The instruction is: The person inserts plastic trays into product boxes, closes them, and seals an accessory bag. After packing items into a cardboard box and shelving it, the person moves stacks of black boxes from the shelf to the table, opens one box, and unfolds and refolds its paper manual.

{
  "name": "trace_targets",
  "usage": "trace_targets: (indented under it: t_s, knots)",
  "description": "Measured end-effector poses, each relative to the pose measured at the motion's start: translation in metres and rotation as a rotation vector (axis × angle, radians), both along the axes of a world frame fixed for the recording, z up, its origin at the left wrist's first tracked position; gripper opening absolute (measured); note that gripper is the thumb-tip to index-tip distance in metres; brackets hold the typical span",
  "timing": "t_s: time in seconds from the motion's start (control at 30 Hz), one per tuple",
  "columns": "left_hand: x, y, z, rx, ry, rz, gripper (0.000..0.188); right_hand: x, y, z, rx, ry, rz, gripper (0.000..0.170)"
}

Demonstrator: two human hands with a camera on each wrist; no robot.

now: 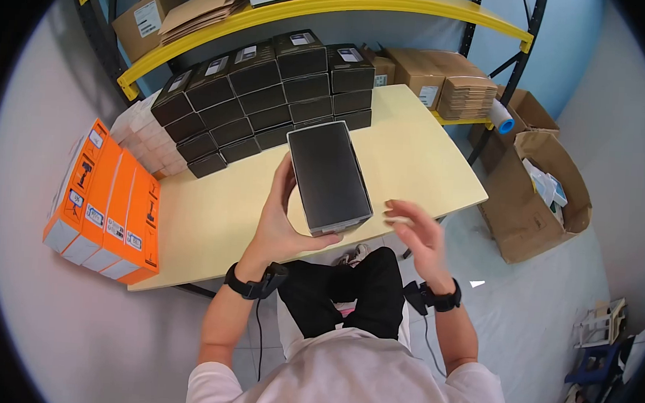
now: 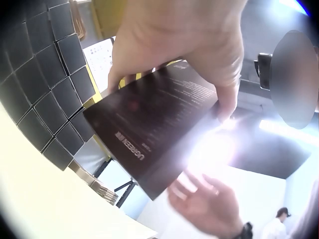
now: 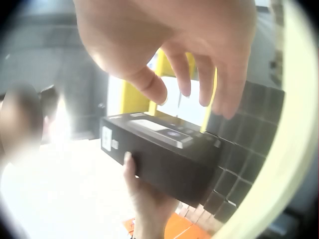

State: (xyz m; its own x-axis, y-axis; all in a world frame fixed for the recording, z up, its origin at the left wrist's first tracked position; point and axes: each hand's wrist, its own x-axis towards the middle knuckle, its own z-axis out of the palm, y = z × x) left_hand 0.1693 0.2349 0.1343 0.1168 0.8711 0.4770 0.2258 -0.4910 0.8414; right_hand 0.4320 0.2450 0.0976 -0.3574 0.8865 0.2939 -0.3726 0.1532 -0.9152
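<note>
A black box (image 1: 330,176) is held above the near part of the table by the left hand (image 1: 281,221), its thumb along the near end and fingers round the left side. Printed text shows on one face of the box (image 2: 149,114) in the left wrist view, where the left hand (image 2: 179,45) grips it from above. The right hand (image 1: 420,241) hovers to the right of the box, apart from it, fingers loosely bent and holding nothing. In the right wrist view the right hand (image 3: 174,50) is beside the box (image 3: 164,159), which shows a picture on one face.
Stacked black boxes (image 1: 259,98) line the back of the pale table (image 1: 414,148). Orange boxes (image 1: 107,214) and small white boxes (image 1: 145,135) stand at the left. Cartons (image 1: 419,71) sit behind, under a yellow shelf edge (image 1: 394,3). An open carton (image 1: 528,221) is on the right.
</note>
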Motion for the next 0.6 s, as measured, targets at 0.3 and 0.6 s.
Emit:
trace_targets:
  t_s: [0.3,0.6]
  knots:
    - [0.019,0.006,-0.006,0.451,0.199,0.23,0.117,-0.023,-0.032,0.081,0.716,-0.521,-0.562,0.029]
    - [0.011,0.014,-0.025,0.707,0.292,0.319,0.118,-0.043,-0.055,0.077,0.755,-0.624,-0.694,0.042]
